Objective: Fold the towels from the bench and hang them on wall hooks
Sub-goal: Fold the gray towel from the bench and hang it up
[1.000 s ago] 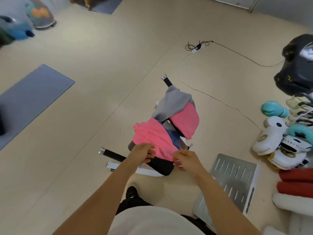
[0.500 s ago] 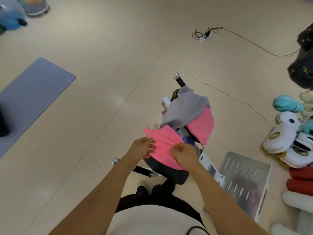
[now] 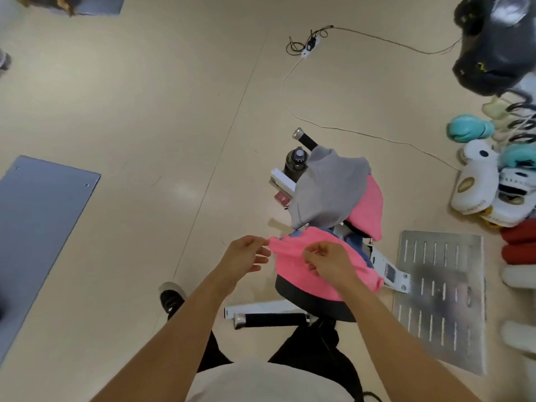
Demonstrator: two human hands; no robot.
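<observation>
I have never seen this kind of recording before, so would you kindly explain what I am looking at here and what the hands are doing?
There is no machine here: a person wears a wide-angle camera on the head, so you look down along their bare arms to the floor. In front of them stands a small workout bench with towels heaped on it. The left hand pinches one edge of the nearest pink towel, and the right hand grips the same towel further along, so both hands hold it over the bench. Behind it lie a grey towel, a second pink towel and a bit of blue cloth. On the floor you can see a grey mat to the left, a slotted metal plate and boxing gloves to the right, and a cable running past.
</observation>
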